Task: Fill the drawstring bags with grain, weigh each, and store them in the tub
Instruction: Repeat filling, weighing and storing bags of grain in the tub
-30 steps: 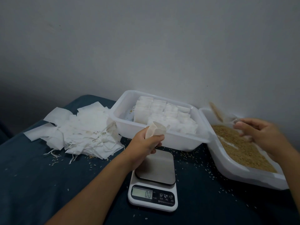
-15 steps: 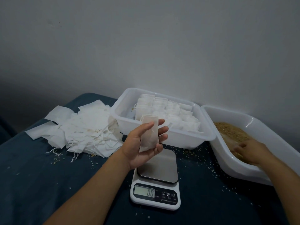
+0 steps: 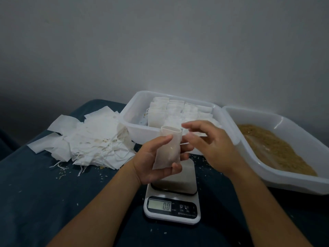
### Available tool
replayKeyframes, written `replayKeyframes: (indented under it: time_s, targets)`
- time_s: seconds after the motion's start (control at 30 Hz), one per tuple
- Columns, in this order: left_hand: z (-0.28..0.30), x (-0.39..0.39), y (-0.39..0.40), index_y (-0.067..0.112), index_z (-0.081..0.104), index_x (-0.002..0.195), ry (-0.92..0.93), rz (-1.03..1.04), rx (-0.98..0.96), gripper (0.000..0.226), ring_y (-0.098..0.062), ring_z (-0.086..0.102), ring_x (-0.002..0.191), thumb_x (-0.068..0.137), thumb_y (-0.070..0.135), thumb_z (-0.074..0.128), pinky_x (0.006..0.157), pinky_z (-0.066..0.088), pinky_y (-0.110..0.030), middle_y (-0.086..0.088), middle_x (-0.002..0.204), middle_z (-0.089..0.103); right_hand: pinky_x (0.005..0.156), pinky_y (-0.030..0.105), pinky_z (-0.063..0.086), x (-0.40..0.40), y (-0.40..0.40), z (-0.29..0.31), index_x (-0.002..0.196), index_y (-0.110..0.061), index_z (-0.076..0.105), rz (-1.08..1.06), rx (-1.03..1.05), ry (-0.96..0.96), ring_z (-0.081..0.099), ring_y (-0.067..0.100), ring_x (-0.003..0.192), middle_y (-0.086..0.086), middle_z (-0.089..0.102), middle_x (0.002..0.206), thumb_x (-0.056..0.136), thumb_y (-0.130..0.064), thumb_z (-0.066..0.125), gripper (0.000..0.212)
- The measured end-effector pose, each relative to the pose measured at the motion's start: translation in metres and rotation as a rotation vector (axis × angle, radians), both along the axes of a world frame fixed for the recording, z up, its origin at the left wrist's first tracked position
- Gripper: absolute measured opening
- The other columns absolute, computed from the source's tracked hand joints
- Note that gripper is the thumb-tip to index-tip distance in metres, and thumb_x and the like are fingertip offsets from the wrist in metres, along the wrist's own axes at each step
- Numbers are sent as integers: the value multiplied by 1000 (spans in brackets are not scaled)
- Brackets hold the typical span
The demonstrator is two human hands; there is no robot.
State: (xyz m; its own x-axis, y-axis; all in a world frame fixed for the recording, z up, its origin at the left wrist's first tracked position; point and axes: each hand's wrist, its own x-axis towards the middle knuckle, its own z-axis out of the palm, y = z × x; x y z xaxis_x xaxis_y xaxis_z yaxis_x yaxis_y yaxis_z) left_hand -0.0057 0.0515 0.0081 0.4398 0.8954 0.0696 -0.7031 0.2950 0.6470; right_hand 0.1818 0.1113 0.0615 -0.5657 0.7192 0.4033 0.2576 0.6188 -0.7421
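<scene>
**Open bag held above the scale**

The scale (image 3: pixel 172 202) sits on the dark blue cloth (image 3: pixel 35 202) and its display reads 0.0; its steel plate carries nothing. Just above the plate, the left hand (image 3: pixel 156 161) holds a small white bag (image 3: pixel 168 148) upright, thumb across the front and fingers curled round the back, with the bag's mouth standing open at the top. The right hand (image 3: pixel 210 145) hovers just right of the bag, above the far right corner of the scale, fingers spread and loosely bent toward the bag's mouth; whether it holds any grain cannot be told.

Behind the scale stands the white tub (image 3: pixel 135 125), with rows of filled bags (image 3: pixel 178 111) packed upright inside. To the right of the scale, a second white tray (image 3: pixel 284 180) lies tilted, with brown grain (image 3: pixel 274 148) spread across its floor. To the left of the scale, a loose pile of flat empty bags (image 3: pixel 92 139) lies on the cloth, strings trailing from its edge. Stray grains are scattered on the cloth around the scale.
</scene>
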Motion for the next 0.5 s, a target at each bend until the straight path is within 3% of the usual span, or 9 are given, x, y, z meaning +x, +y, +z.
replayKeyframes:
  time_s: [0.07, 0.2, 0.3, 0.4, 0.5]
  targets:
    - [0, 0, 0, 11, 69, 123, 8, 26, -11, 53, -22, 63, 94, 79, 34, 87, 64, 51, -25, -12, 110, 65, 85, 31, 63, -10, 0, -6, 115, -35, 74, 103, -129, 39, 70, 13, 112, -15, 65, 126, 90, -53, 71, 30]
    - [-1, 2, 2, 14, 72, 123, 41, 58, 9, 49, -23, 66, 98, 81, 36, 85, 69, 52, -27, -12, 117, 68, 65, 43, 66, -17, 2, -24, 91, -16, 76, 27, -195, 254, 75, 26, 88, -11, 69, 119, 87, -34, 80, 19]
    - [-2, 2, 6, 16, 68, 133, 128, 99, 61, 59, -29, 61, 117, 80, 39, 83, 86, 56, -39, -17, 134, 62, 66, 40, 65, -11, 6, -33, 90, -16, 75, -15, -170, 339, 75, 24, 91, -7, 70, 114, 88, -34, 82, 19]
    - [-5, 0, 12, 15, 65, 138, 367, 238, 193, 55, -33, 61, 127, 88, 38, 70, 105, 53, -48, -17, 136, 64, 72, 34, 64, -6, 7, -36, 91, -23, 75, -114, -80, 343, 75, 18, 93, -7, 73, 107, 85, -46, 77, 23]
    - [-8, 3, 16, 12, 66, 134, 561, 397, 260, 49, -32, 68, 119, 89, 32, 72, 99, 57, -44, -16, 127, 71, 76, 42, 64, -2, 11, -44, 89, -28, 75, -167, -69, 325, 74, 17, 90, -7, 74, 100, 85, -47, 78, 19]
